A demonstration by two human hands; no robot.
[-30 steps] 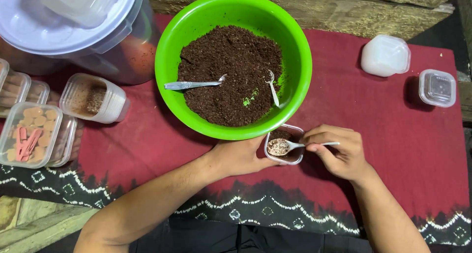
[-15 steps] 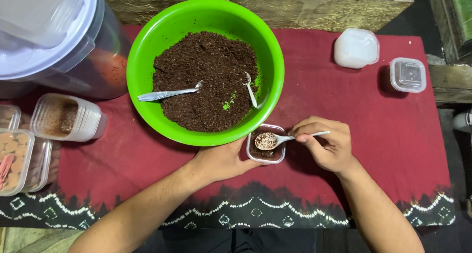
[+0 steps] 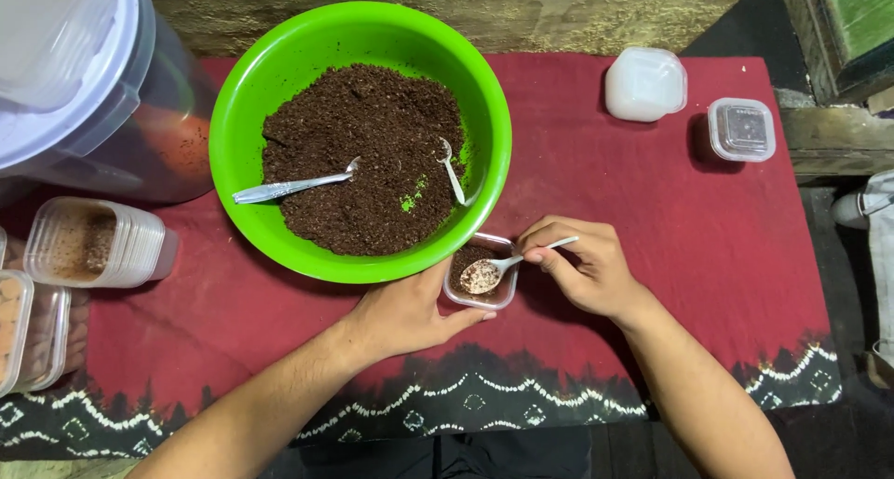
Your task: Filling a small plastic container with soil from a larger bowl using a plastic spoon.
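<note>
Fingers point(image 3: 545, 253) of your right hand point(image 3: 582, 272) pinch a small white spoon point(image 3: 503, 267) over the little clear cup point(image 3: 480, 276), which your left hand point(image 3: 410, 313) grips at its near side.

Going by size: the red cloth point(image 3: 708, 237) covers the counter, and the green bowl point(image 3: 358, 139) of dark crumbly mix sits far left of centre with a metal spoon point(image 3: 293, 186) and a second white spoon point(image 3: 453, 170) lying in it. A large clear jar point(image 3: 84, 97) stands at far left, stacked cups point(image 3: 98, 244) near it, and two lidded tubs point(image 3: 694, 102) at far right. Your cup touches the bowl's near rim. It already holds some dark mix, and the spoon carries a pale, speckled heap just above it, not yet tipped in, so filling looks only partly done.
</note>
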